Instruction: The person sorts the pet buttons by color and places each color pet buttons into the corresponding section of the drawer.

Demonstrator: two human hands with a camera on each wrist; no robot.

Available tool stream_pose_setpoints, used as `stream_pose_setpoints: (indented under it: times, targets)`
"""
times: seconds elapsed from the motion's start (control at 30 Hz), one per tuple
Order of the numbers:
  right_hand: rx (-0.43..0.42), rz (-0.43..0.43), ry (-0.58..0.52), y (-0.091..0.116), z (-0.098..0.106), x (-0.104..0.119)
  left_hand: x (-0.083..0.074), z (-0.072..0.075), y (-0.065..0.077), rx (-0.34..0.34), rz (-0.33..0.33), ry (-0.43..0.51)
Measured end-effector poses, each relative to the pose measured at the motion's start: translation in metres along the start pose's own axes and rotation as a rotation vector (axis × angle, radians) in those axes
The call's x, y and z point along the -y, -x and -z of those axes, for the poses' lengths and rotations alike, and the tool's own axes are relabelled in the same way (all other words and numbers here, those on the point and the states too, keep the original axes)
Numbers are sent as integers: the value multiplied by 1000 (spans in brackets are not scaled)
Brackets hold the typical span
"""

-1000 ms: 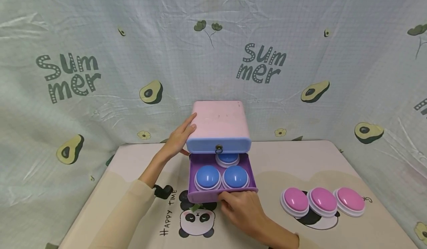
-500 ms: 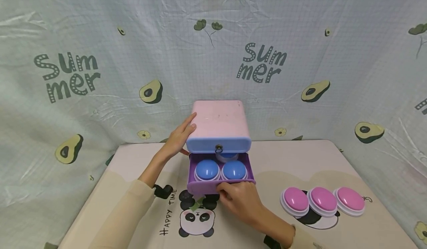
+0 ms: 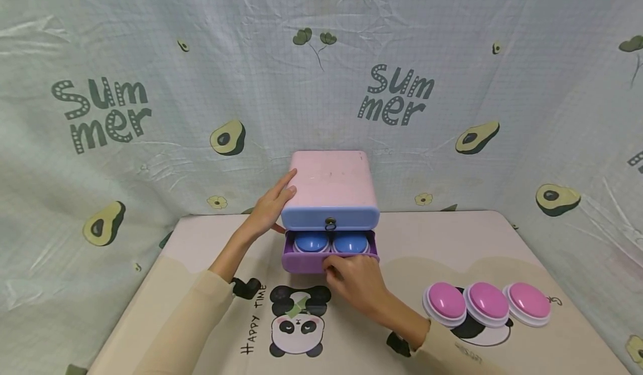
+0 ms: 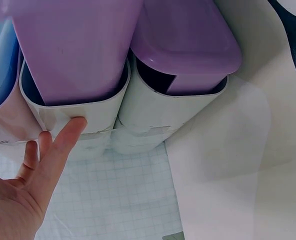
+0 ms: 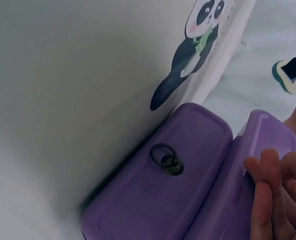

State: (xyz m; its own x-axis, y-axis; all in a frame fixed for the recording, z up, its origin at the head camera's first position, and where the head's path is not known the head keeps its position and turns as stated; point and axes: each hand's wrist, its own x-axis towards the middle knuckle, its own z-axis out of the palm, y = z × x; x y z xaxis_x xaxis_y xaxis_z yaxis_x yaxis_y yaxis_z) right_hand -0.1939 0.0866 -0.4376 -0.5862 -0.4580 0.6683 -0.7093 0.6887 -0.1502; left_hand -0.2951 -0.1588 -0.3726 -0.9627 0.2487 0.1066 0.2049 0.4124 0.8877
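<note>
I've got the left hand (image 3: pixel 266 210) laid against the left side of the pink-topped cabinet (image 3: pixel 331 179), fingers extended, while the right hand (image 3: pixel 358 283) sets curled fingers at the part-drawn purple drawer (image 3: pixel 303 262) (whether they pinch a ring there, I can't tell). Two blue domes (image 3: pixel 311 242) sit side by side inside it; three pink domes (image 3: pixel 485 299) lie on the table (image 3: pixel 447 232) to the right.

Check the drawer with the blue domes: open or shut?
Partly open: its purple front juts out past the blue front above, and two blue domes show inside.
</note>
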Motion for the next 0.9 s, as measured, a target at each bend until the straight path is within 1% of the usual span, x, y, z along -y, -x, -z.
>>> stream_pose_setpoints:
  times: [0.23,0.5,0.53,0.63,0.7,0.77,0.87,0.9]
  targets:
    - [0,3,9,-10,-6,-7,0,-1,1,-3,5,-7]
    - [8,14,25,-18,-11,-20,1,0,-1,7,16,18]
    - [8,16,24,-19,-12,-21,0,0,-1,10,23,19]
    - [15,15,21,-22,-13,-25,-16,2,7,24,30,15]
    - [18,12,24,-24,-14,-27,-19,3,7,31,38,20]
    - [19,9,23,-25,-15,-29,-18,3,7,30,36,20]
    - [11,11,22,-27,-17,-31,-2,2,-1,22,32,34]
    - [9,13,22,-27,-17,-31,1,2,-2,18,29,36]
